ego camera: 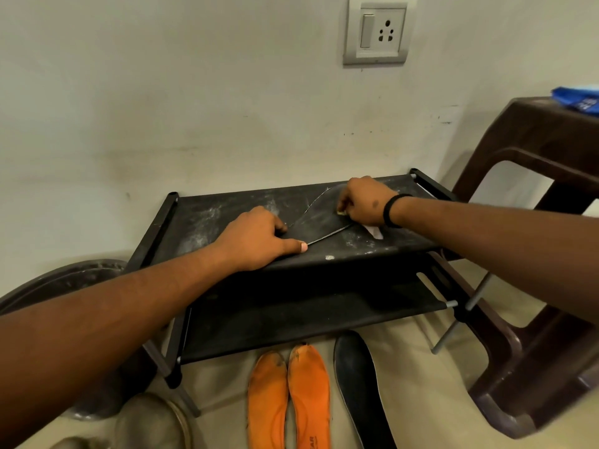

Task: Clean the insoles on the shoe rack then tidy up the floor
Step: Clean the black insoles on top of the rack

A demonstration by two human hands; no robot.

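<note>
Dark grey foam insole (pixel 319 218) flat on the dusty black fabric top shelf of the two-tier shoe rack (pixel 207 218), heel end pinned under the left hand (pixel 256 241), fingers (pixel 293 247) pressed together on its edge. Right hand (pixel 364 202) over the toe end, fingers curled shut on a small yellowish cleaning pad (pixel 341 212), black wristband (pixel 393 210) on the wrist. On the floor below, two orange insoles (pixel 288 396) side by side, partial lettering "AR" legible, and a second dark insole (pixel 359 384) just to their right.
</note>
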